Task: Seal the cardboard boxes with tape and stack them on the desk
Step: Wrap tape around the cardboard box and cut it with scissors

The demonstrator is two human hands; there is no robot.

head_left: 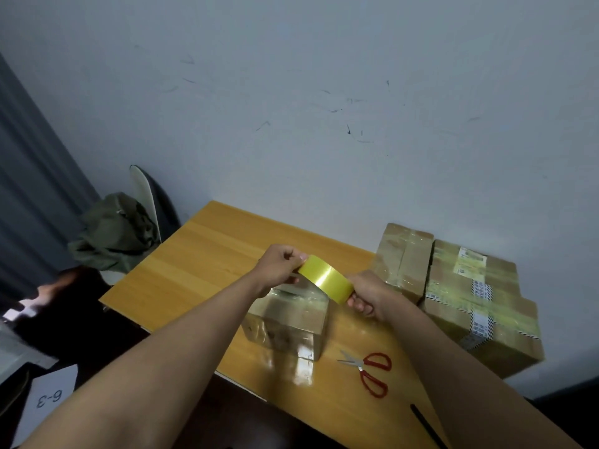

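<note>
A roll of yellow tape hangs in the air above a small cardboard box wrapped in shiny clear tape, which stands in the middle of the wooden desk. My left hand pinches the roll's left end with thumb and fingers. My right hand grips its right end, fingers curled under it. Two more taped boxes sit at the desk's right: a narrow one by the wall and a larger one with labels.
Red-handled scissors lie open on the desk in front of the small box. A chair with a green garment stands left of the desk. A paper marked 6-3 lies at lower left. The wall runs behind the desk.
</note>
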